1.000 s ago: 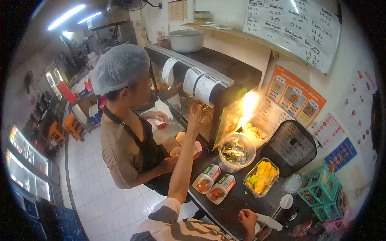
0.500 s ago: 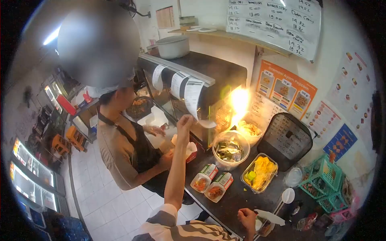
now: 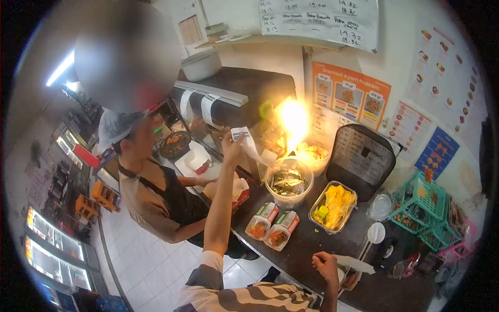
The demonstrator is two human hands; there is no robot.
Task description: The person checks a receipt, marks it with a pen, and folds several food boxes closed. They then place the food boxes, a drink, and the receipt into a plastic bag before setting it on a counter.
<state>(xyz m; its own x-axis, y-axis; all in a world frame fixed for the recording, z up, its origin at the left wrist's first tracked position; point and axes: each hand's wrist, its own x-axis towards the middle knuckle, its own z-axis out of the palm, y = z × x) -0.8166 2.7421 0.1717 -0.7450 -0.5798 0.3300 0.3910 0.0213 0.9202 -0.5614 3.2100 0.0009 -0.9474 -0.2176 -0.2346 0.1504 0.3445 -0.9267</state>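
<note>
My left hand [image 3: 231,144] is raised in front of the black food warmer [image 3: 234,99] and grips a white paper receipt [image 3: 249,145] that curls down to the right. Two more receipts [image 3: 200,106] hang from the warmer's top rail. My right hand [image 3: 325,263] rests closed on the dark counter [image 3: 301,244] near its front edge, beside a white paper strip [image 3: 356,263]. Two open food boxes [image 3: 270,226] stand on the counter between my arms.
A co-worker in a hairnet and black apron [image 3: 161,197] stands at the counter's left end. A round tub [image 3: 288,182], a yellow-food container [image 3: 332,205], a black basket [image 3: 361,158] and green crates [image 3: 423,210] crowd the counter. White floor tiles [image 3: 150,270] lie left.
My left hand has pulled one receipt off the warmer's rail and drawn it down and away. The view has tilted down. My right hand stays near the counter edge.
</note>
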